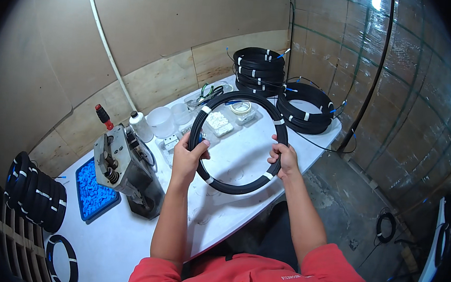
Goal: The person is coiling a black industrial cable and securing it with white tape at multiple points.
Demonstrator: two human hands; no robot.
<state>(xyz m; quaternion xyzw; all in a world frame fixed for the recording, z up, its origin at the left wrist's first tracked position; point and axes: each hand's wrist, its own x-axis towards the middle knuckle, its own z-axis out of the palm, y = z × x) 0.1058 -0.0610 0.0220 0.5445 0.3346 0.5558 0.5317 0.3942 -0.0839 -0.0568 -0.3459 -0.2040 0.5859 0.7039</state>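
A coil of black cable (236, 188), bound with several white tape bands, is held up over the white table (215, 209). My left hand (187, 156) grips the coil's left side, its thumb laid across the cable. On the opposite side my right hand (286, 157) is closed round the coil. Small blue parts show beside the left fingers; what they are I cannot make out. Behind the coil lie a clear container of small white pieces (219, 123) and a container with a tape roll (241, 109).
A metal hand press (113, 156) with a red-and-black handle stands left of my arm, next to a tray of blue pieces (94, 183). Stacked black coils (259, 72) rise at the back, more coils (304, 115) at the right corner. Other coils (36, 192) stand far left.
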